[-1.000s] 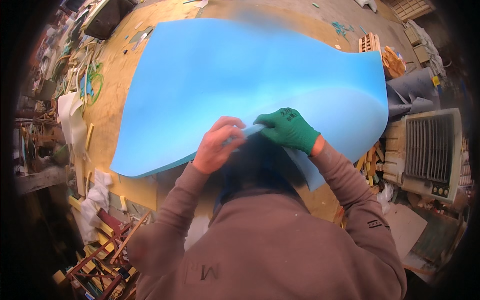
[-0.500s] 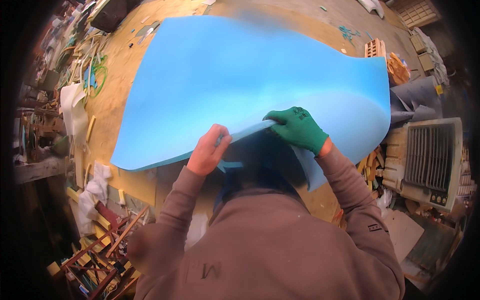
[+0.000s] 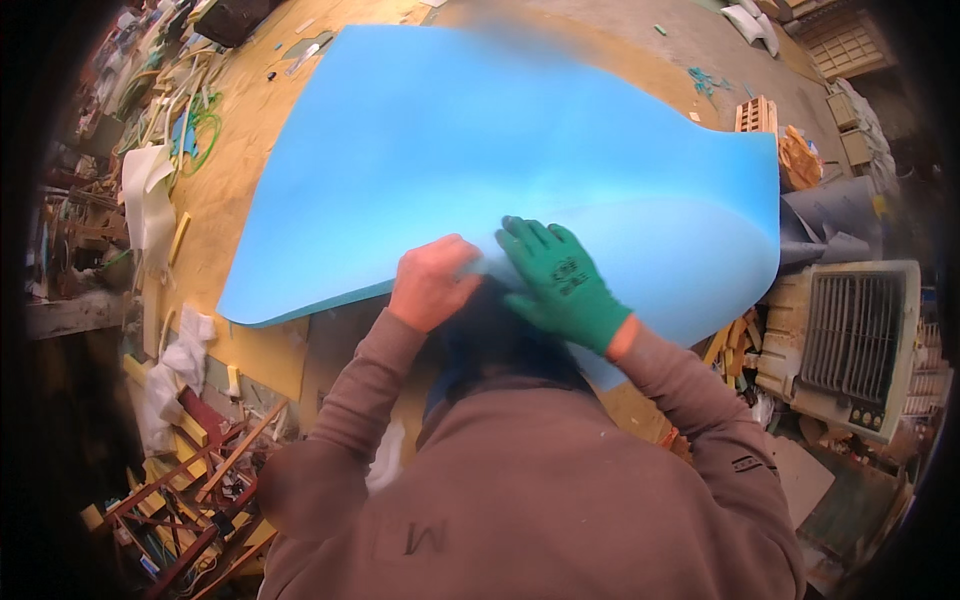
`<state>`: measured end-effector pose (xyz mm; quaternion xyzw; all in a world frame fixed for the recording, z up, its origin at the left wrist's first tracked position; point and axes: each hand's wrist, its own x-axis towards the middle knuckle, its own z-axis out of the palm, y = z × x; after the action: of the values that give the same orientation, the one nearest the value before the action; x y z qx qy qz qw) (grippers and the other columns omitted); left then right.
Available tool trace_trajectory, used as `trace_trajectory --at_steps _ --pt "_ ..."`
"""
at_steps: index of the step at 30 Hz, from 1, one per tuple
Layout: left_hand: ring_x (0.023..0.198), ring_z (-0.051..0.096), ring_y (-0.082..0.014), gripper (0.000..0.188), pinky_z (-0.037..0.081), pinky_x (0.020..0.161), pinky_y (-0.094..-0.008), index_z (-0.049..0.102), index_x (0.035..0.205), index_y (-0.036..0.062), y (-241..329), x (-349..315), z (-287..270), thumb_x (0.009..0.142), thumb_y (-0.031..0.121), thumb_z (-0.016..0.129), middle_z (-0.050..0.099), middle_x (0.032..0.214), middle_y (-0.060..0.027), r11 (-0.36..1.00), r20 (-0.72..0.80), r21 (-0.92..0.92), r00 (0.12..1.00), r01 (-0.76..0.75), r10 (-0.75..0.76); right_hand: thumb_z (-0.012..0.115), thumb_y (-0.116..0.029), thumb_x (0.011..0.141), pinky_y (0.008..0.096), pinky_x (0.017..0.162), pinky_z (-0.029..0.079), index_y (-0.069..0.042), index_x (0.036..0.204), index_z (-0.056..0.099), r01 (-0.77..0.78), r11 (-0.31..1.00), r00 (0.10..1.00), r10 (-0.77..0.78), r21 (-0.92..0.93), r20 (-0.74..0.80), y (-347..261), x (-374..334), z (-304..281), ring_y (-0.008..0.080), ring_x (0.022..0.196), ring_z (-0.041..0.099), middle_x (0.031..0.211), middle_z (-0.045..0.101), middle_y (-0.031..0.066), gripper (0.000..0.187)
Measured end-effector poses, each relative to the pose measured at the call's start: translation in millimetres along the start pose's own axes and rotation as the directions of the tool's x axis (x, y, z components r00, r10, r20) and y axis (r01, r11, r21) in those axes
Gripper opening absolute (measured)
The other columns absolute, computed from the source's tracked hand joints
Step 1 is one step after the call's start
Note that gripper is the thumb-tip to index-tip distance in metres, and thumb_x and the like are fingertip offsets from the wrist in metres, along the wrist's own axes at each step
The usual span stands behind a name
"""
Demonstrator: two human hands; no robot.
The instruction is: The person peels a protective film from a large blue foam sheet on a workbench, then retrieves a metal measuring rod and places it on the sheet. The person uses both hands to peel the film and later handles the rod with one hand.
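A large light-blue sheet, foam-like and bendable, (image 3: pixel 450 130) spreads out before me, its near edge raised toward my body and its right side curled over. My bare left hand (image 3: pixel 432 282) is closed on that near edge, thumb toward the right. Just right of it, my right hand (image 3: pixel 565 280), in a green glove, lies over the sheet's near edge with the fingers stretched out and the thumb apart. Whether the gloved palm presses on the sheet is hard to tell. Its underside is mostly hidden by the hands and my body.
On the right stands an old cream-coloured appliance with a grille (image 3: pixel 850 345). Broken wood pieces (image 3: pixel 190 500) are heaped at lower left, beside crumpled white wrapping (image 3: pixel 178 375). Grey rolled sheeting (image 3: pixel 830 215) and a slatted wooden piece (image 3: pixel 755 114) lie past the sheet's right end.
My right hand has let go of its pinch on the sheet's edge and spread its fingers, shifting slightly left. My left hand has moved a little right along the edge.
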<state>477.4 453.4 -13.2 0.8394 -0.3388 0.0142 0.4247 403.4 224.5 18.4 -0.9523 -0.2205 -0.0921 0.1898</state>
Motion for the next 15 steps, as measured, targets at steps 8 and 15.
trace_trajectory --at_steps 8,15 --pt "0.075 0.066 -0.0309 0.019 0.052 0.064 -0.0405 0.075 0.101 0.006 10 4 -6 0.085 0.008 0.085 0.066 0.085 -0.0096 0.994 0.11 -0.043 0.988 -0.103 0.107 0.065 -0.009 0.09 0.0484 0.083 0.055 -0.011 0.118 0.068 -0.252 0.952 0.963 0.229 0.174 0.143 6 7 27 0.039 0.093 0.069 0.101 0.072 0.0132 0.028" --pt "0.081 0.069 -0.0352 0.023 0.056 0.069 -0.0425 0.073 0.105 0.0083 5 11 -18 0.087 0.015 0.085 0.07 0.092 -0.0112 0.991 0.169 -0.107 0.981 -0.075 0.092 0.067 -0.012 0.091 0.0486 0.066 0.054 -0.011 0.094 0.069 -0.1 0.966 0.993 0.11 0.239 -0.029 11 16 25 0.0376 0.075 0.07 0.082 0.07 0.0134 0.003"
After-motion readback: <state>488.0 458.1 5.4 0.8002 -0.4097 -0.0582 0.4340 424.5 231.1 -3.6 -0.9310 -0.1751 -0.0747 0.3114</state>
